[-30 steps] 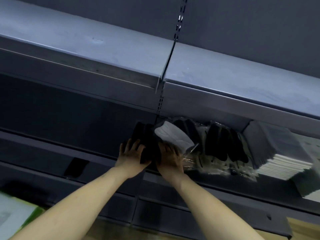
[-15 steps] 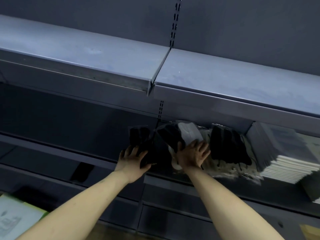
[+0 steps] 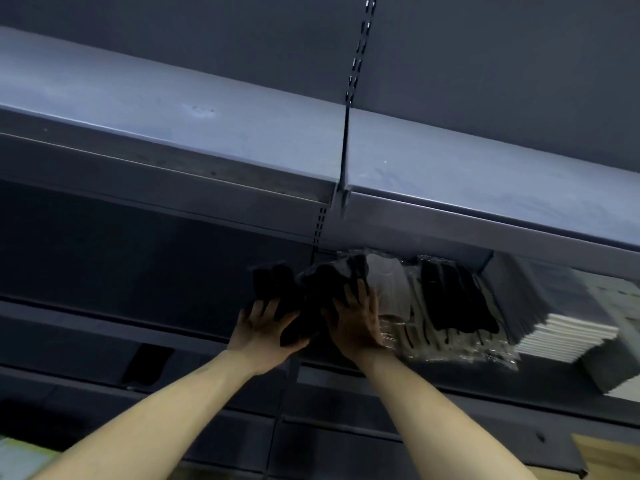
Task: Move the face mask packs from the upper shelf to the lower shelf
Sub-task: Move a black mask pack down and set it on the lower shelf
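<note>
Both hands reach up to the lower shelf [image 3: 450, 386]. The left hand [image 3: 265, 329] has its fingers spread and nearly straight against the left side of a bundle of black face mask packs [image 3: 311, 289], thumb under the bundle's lower edge. The right hand [image 3: 358, 320] lies flat with straight fingers on the bundle's right side, its fingertips against a white mask pack [image 3: 388, 285] in clear wrap. Neither hand curls round anything.

The bundle sits at the shelf's left end, just beside the slotted upright [image 3: 320, 225] that divides the bays. To its right, touching, stand more black packs in clear plastic [image 3: 457, 303], their wrap overhanging the shelf's front edge, and then a stack of grey-and-white flat packs [image 3: 568, 327].

The bay to the left of the upright is dark and open. The upper shelf [image 3: 467, 174] above shows a bare grey top and a front lip low over the packs, leaving little room above them.

No writing or brand is legible on any pack.
</note>
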A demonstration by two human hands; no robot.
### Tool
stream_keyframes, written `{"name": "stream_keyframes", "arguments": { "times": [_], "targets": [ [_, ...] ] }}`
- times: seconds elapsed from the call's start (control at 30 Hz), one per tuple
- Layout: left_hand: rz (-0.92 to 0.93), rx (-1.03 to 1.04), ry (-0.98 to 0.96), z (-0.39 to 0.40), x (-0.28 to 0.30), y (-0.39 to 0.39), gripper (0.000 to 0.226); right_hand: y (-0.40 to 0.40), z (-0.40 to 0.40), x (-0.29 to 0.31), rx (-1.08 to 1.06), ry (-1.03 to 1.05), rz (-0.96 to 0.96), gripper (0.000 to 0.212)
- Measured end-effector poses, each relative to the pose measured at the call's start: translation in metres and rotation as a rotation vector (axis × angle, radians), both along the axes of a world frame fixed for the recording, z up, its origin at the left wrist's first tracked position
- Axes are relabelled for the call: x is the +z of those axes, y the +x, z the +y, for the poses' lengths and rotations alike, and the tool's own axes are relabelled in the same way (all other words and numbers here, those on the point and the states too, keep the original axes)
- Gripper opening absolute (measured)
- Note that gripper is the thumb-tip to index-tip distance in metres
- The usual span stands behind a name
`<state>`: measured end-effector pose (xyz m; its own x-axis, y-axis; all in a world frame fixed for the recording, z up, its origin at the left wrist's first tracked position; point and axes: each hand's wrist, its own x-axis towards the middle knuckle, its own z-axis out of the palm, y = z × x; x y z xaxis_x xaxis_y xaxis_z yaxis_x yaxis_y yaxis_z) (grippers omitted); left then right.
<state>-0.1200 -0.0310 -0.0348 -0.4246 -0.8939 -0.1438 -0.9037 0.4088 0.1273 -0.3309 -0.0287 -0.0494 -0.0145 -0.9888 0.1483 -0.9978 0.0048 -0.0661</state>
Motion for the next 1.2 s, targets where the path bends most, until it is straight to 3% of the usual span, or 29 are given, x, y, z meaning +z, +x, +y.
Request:
{"name": "stream_keyframes", "arguments": {
  "times": [0.2, 0.3, 0.43, 0.6, 0.73, 0.87, 1.0, 1.1, 1.2],
  "targets": [
    [0.125, -0.062, -0.104, -0.014, -0.004, 0.018, 0.044, 0.036, -0.004, -0.004, 0.054, 0.051, -0.144, 0.067],
    [0.147, -0.062, -0.131, -0.012, -0.003, 0.018, 0.042, 0.038, -0.003, -0.001, 0.074, 0.047, -0.196, 0.062],
    [0.265, 0.005, -0.124, -0.010, -0.004, 0.014, 0.051, 0.040, 0.004, 0.010, 0.150, 0.165, -0.399, 0.049],
    [0.266, 0.002, -0.094, -0.013, -0.008, 0.018, 0.084, 0.040, 0.007, 0.011, 0.189, 0.144, -0.464, 0.059],
    [0.157, -0.141, -0.062, -0.021, -0.008, 0.021, 0.090, 0.031, 0.002, 0.004, -0.042, -0.013, -0.232, 0.066],
    [0.086, -0.204, 0.008, -0.031, 0.002, 0.011, 0.091, 0.004, 0.000, 0.015, -0.317, 0.096, -0.163, 0.062],
    [0.068, -0.199, 0.111, -0.035, 0.003, -0.007, 0.091, -0.031, 0.007, 0.024, -0.428, 0.160, -0.128, 0.078],
    [0.034, -0.170, 0.072, -0.034, 0.010, -0.020, 0.095, -0.053, 0.016, 0.035, -0.529, 0.150, -0.099, 0.096],
    [-0.034, -0.142, 0.054, -0.031, 0.015, -0.028, 0.095, -0.064, 0.023, 0.039, -0.528, 0.127, -0.065, 0.101]
  ]
}}
